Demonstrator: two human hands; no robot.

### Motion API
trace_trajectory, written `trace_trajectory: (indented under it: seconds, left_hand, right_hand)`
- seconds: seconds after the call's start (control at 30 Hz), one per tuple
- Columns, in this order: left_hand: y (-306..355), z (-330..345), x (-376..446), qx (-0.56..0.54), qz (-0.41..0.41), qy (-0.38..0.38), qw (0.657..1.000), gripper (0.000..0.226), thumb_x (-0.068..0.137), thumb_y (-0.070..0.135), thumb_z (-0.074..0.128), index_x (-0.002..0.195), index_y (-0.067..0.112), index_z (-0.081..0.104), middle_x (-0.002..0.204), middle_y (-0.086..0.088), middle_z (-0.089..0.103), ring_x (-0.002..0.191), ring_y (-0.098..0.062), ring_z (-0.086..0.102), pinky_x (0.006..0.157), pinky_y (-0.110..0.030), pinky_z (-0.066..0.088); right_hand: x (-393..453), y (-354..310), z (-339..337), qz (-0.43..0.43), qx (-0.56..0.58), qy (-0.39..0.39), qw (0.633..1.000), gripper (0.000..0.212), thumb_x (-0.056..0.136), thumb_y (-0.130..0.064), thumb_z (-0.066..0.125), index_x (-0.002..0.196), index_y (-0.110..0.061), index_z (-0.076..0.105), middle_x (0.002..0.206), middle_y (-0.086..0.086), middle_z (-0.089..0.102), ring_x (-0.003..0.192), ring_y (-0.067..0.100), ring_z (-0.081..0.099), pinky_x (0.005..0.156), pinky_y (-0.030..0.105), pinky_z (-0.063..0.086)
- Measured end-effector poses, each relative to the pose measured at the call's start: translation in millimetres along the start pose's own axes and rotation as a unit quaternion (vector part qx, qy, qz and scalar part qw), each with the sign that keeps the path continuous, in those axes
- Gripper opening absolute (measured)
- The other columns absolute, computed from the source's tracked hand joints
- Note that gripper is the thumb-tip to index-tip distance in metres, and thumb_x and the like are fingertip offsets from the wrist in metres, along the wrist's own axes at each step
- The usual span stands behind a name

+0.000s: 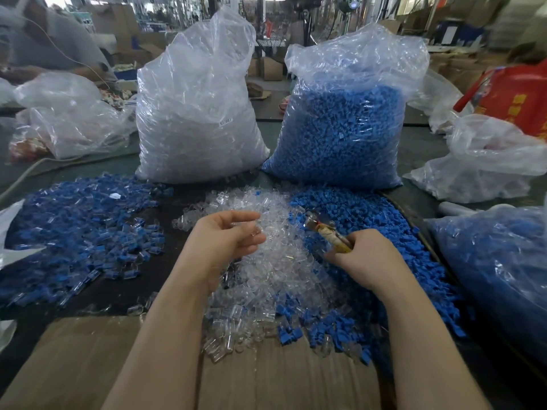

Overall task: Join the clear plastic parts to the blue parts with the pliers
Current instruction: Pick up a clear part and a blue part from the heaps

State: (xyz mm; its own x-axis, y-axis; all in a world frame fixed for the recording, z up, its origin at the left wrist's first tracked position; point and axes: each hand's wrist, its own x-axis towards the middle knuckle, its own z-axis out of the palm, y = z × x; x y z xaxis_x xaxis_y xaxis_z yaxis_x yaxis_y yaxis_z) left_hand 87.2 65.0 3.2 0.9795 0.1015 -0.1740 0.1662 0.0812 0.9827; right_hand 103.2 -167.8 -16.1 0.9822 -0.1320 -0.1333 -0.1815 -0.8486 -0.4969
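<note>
While the right hand curls its fingers round the tape-wrapped handles of the pliers, the tool's metal nose points up and away from the grip, towards the left, and hangs over the seam where clear and blue parts meet. Whether the nose holds anything is too blurred to tell. The left hand hovers just across from that grip, palm turned inward, fingers loosely bent — thumb and fingertips close on a small clear plastic part, though its outline is hard to separate from the heap below.

Directly beneath and between both hands lies the loose heap of clear plastic parts, spilling towards the person onto a sheet of cardboard. Under and beyond the pliers hand, on its outer side, spreads the heap of blue parts. Well out from the left hand, on its outer side, lies a wide spread of joined pieces — blue with clear sleeves on them.

Past the hands stand two tall plastic sacks touching at the base: the sack of clear parts ahead of the left hand, the sack of blue parts ahead of the pliers. Another bag of blue parts lies at the far right, beyond the right forearm.
</note>
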Motion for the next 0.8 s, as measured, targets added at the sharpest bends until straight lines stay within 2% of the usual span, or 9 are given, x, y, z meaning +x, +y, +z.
trace_trajectory:
  seconds: [0.13, 0.33, 0.5, 0.6, 0.7, 0.8]
  left_hand:
    - [1, 1, 1, -0.004, -0.013, -0.005, 1.0, 0.015, 0.095, 0.002, 0.059, 0.104, 0.009, 0.068, 0.081, -0.007, 0.072, 0.076, -0.018, 0.074, 0.065, -0.023, 0.059]
    - [1, 0, 2, 0.036, -0.011, 0.006, 0.999, 0.018, 0.095, 0.005, 0.059, 0.096, 0.014, 0.075, 0.081, -0.002, 0.07, 0.072, -0.009, 0.06, 0.064, -0.021, 0.048]
    - [3, 0, 1, -0.024, -0.016, -0.022, 0.999, 0.014, 0.091, -0.002, 0.062, 0.099, 0.007, 0.069, 0.083, -0.007, 0.07, 0.077, -0.015, 0.066, 0.067, -0.022, 0.055]
    - [2, 0, 0, -0.052, -0.018, -0.027, 0.998, 0.015, 0.085, -0.002, 0.068, 0.098, 0.004, 0.066, 0.08, -0.007, 0.071, 0.074, -0.015, 0.071, 0.065, -0.021, 0.057]
    - [2, -1, 0, -0.039, -0.009, -0.037, 0.999, 0.028, 0.068, 0.012, 0.077, 0.093, 0.004, 0.066, 0.076, -0.003, 0.072, 0.072, -0.014, 0.07, 0.065, -0.021, 0.057]
    - [2, -1, 0, -0.02, -0.003, -0.033, 0.999, 0.034, 0.059, 0.021, 0.079, 0.088, 0.007, 0.067, 0.072, 0.001, 0.071, 0.07, -0.011, 0.067, 0.067, -0.022, 0.056]
  right_hand:
    - [-2, -2, 3, -0.008, -0.078, -0.019, 0.997, 0.03, 0.08, -0.043, 0.072, 0.081, -0.016, 0.06, 0.069, 0.005, 0.06, 0.061, 0.022, 0.058, 0.053, 0.028, 0.041]
    - [1, 2, -2, -0.022, -0.096, -0.031, 0.995, 0.018, 0.082, -0.031, 0.067, 0.08, -0.015, 0.06, 0.068, 0.005, 0.058, 0.06, 0.022, 0.055, 0.052, 0.028, 0.038]
    - [2, 2, 2, -0.023, -0.125, -0.022, 0.992, 0.019, 0.082, -0.032, 0.067, 0.081, -0.016, 0.058, 0.069, 0.005, 0.058, 0.061, 0.022, 0.056, 0.053, 0.029, 0.04]
    - [3, 2, 6, -0.02, -0.121, -0.022, 0.992, 0.024, 0.083, -0.035, 0.07, 0.082, -0.016, 0.056, 0.071, 0.004, 0.058, 0.063, 0.022, 0.057, 0.056, 0.03, 0.042]
    - [2, 1, 10, -0.002, -0.119, -0.003, 0.993, 0.021, 0.083, -0.036, 0.07, 0.084, -0.02, 0.055, 0.075, 0.001, 0.059, 0.066, 0.019, 0.057, 0.057, 0.03, 0.045]
    - [2, 0, 11, 0.012, -0.111, 0.003, 0.994, 0.019, 0.083, -0.035, 0.069, 0.084, -0.021, 0.057, 0.074, 0.001, 0.06, 0.065, 0.019, 0.057, 0.052, 0.029, 0.04]
